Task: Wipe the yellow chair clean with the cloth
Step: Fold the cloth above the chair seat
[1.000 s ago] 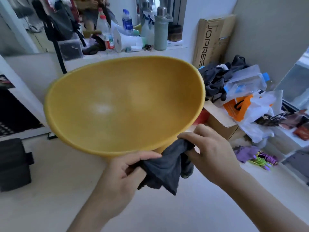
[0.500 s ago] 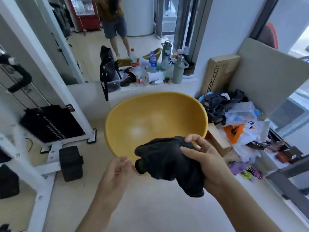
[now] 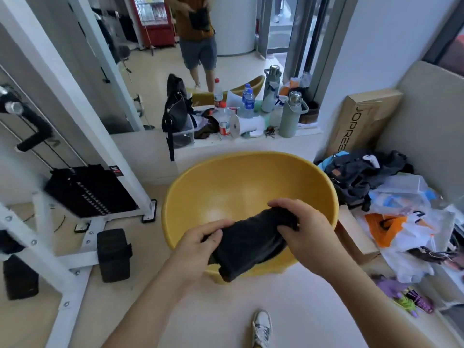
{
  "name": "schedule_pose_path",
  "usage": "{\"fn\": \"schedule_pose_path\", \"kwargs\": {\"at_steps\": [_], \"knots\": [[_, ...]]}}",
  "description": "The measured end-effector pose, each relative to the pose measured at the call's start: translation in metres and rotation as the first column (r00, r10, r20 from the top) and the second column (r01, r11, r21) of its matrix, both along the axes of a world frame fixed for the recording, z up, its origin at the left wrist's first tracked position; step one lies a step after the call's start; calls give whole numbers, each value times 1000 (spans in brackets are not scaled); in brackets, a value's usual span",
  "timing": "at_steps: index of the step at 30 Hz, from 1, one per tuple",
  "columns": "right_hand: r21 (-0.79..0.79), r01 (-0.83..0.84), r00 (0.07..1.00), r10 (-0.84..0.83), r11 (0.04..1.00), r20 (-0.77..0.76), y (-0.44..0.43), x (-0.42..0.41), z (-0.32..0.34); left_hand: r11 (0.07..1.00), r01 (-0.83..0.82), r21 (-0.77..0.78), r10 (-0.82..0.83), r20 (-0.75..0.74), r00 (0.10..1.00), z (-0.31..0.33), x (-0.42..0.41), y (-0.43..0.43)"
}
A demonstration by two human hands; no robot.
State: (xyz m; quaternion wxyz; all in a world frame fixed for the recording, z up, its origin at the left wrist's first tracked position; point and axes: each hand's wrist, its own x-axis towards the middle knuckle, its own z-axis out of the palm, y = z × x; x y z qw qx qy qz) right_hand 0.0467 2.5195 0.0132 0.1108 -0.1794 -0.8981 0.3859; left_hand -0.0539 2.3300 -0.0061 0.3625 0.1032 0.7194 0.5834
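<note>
Cluttered gym floor, ledge of bottles (image 3: 247, 101) beyond the hands. Dark cloth (image 3: 247, 241) is gripped at either end by left hand (image 3: 198, 243) and right hand (image 3: 305, 228), just above the yellow chair (image 3: 238, 187) seat. Cloth should be bunched flat, then pressed down in overlapping strokes.

Both forearms are bare, with no sleeves, watch or rings showing. One foot wears a white lace-up sneaker (image 3: 262, 329) with grey trim.

The pale floor (image 3: 288, 310) carries the yellow chair (image 3: 238, 187), a weight machine (image 3: 75, 222) and piled bags (image 3: 406, 227).
</note>
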Motion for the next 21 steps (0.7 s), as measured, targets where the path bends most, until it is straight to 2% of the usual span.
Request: {"fn": "schedule_pose_path", "kwargs": {"at_steps": [1, 2, 4, 6, 8, 9, 11, 13, 15, 16, 18, 19, 20, 21], "knots": [[196, -71, 997, 64, 978, 45, 14, -16, -3, 996, 75, -43, -76, -20, 997, -2, -14, 12], [326, -141, 989, 117, 935, 93, 28, -30, -5, 981, 162, -109, -166, -28, 986, -6, -26, 22], [452, -262, 963, 199, 853, 182, 50, -55, -10, 899, 264, -349, -319, -108, 942, -11, -47, 40], [512, -339, 937, 233, 789, 261, 72, -80, -15, 790, 177, -588, -396, -268, 878, -13, -69, 59], [492, -395, 914, 278, 776, 297, 92, -105, -20, 687, 41, -726, -482, -412, 774, -11, -91, 73], [400, -414, 901, 308, 817, 304, 101, -117, -20, 654, -13, -757, -511, -454, 730, -11, -104, 76], [81, -390, 892, 356, 917, 278, 118, -147, -22, 702, -62, -710, -474, -530, 703, -10, -139, 81], [-239, -280, 933, 322, 930, 162, 129, -179, -27, 844, 1, -537, -316, -496, 809, -4, -179, 83], [-471, -121, 987, 158, 874, 39, 130, -214, -35, 945, 75, -317, -184, -328, 926, 3, -216, 87], [-603, -28, 999, 51, 797, 20, 127, -233, -41, 970, 76, -230, -136, -254, 958, 3, -234, 89], [-854, 118, 992, -102, 506, 77, 122, -275, -59, 995, -9, -96, -5, -145, 989, -5, -272, 97], [-925, 154, 986, -110, 347, 122, 120, -295, -70, 996, -78, -49, 73, -104, 992, -13, -292, 104], [-953, 171, 985, -69, 251, 159, 118, -316, -82, 988, -151, -24, 148, -77, 986, -22, -314, 111], [-956, 184, 982, -14, 226, 186, 115, -336, -98, 978, -207, -23, 205, -80, 976, -35, -339, 119]]}}
